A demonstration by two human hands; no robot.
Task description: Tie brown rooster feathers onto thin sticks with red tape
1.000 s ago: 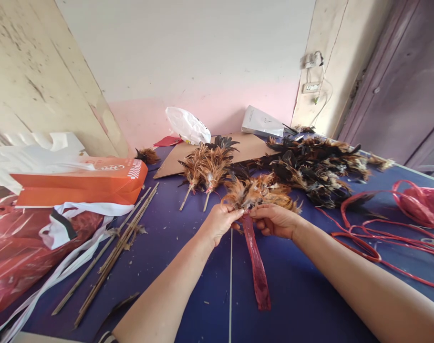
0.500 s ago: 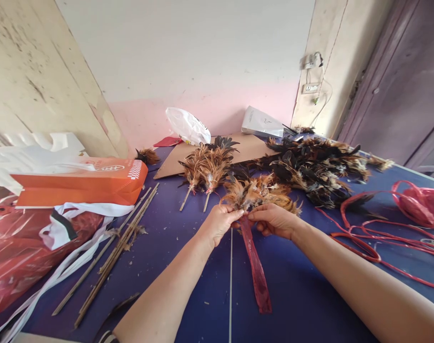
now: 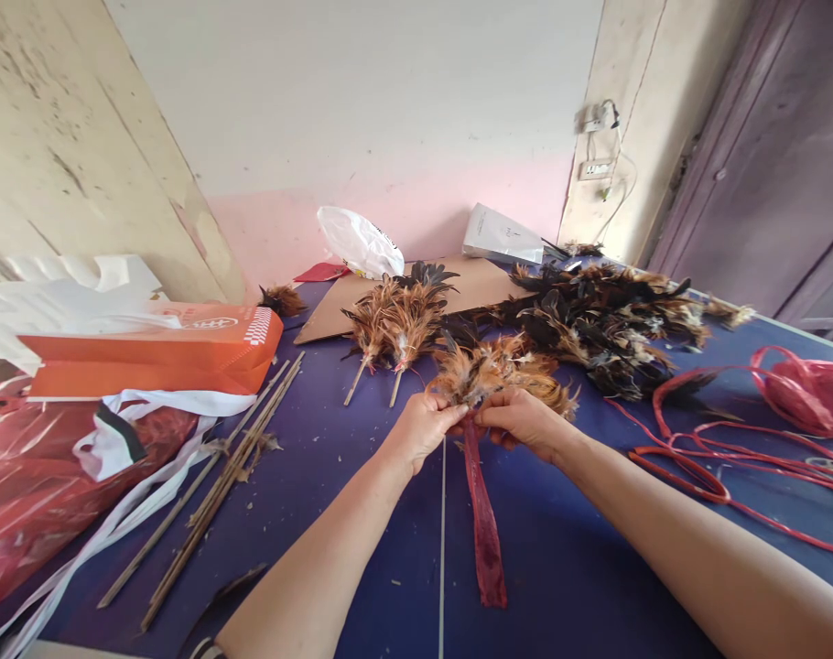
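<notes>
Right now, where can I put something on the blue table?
Between the left forearm and right forearm, either side of the red strip, the blue table is nearly bare. Another patch, lightly littered, lies between the sticks and left forearm. It's crowded left, with bags, and right, with feathers and red ribbon.

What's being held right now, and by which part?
The left grip holds the feather bundle by its gathered near end; the right grip pinches the red strip where it meets the bundle.
</notes>
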